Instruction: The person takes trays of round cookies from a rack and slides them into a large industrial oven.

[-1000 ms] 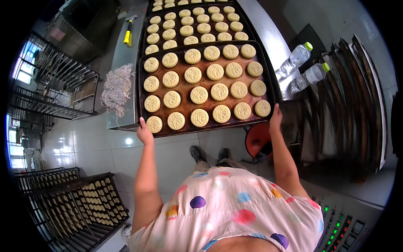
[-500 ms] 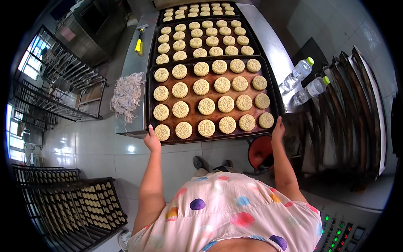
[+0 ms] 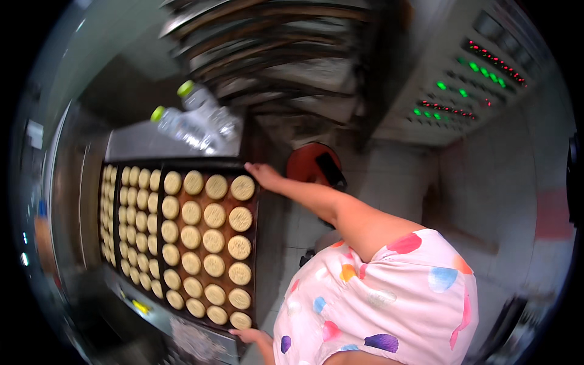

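Observation:
A dark baking tray [image 3: 256, 274] of round, pale, pattern-stamped cakes [image 3: 214, 241] lies on the metal counter. My right hand [image 3: 264, 176] is closed on the tray's near corner, beside the water bottles. At the opposite near corner, my left hand [image 3: 246, 335] also holds the tray's edge; its fingers are partly hidden under the rim. Beyond this tray, more trays of the same cakes [image 3: 142, 218] stand in line, end to end.
Two clear bottles [image 3: 193, 125] with green caps lie on the counter's metal side. Beyond them are stacked dark trays [image 3: 274, 61]. A red stool [image 3: 304, 164] carries a dark flat object. A control panel [image 3: 468, 79] glows green and red. A yellow-handled scraper [image 3: 141, 306] and a rag [image 3: 198, 340] lie opposite.
My view has swung to the right, so the counter and trays now appear turned toward the left. Both hands keep hold of the same near tray corners.

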The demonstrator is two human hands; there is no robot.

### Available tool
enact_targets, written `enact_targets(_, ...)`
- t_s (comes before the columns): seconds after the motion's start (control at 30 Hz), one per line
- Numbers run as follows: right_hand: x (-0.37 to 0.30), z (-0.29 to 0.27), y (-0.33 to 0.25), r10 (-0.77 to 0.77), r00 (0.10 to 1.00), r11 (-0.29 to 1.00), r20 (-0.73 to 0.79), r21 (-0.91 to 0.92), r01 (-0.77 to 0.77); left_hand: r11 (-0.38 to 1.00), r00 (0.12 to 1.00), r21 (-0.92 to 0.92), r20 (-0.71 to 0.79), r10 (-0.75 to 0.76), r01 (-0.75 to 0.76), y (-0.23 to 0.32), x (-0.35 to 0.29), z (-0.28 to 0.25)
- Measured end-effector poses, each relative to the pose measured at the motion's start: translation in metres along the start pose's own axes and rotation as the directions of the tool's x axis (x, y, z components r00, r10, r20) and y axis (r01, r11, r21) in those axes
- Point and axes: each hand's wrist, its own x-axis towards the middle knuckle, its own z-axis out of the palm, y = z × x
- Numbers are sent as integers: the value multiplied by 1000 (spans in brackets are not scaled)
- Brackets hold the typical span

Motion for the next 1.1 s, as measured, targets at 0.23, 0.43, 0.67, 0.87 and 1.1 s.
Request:
enact_targets(0.23,-117,-49,119,378,903,834,204,349,-428,979,900,-66,386,202,-192,20,-43,54)
enact_targets(0.43,-280,-162,241,608,695,704,-382,-145,-695,964,777,-96,574,257,-248,22,-61,71)
enact_targets(0.67,-438,-205,273,747,388,548,-540,170,-819,956,681,-138,676,282,-259,27,-64,76)
enact_targets(0.87,-433,-163,333,827,429,526,-362,229,-819,961,650,-155,711,268,-228,24,-59,68)
enact_targets(1.1,-324,-129,223,536,778,770,-328,-189,-610,960,608,-181,745,276,-214,21,-52,66)
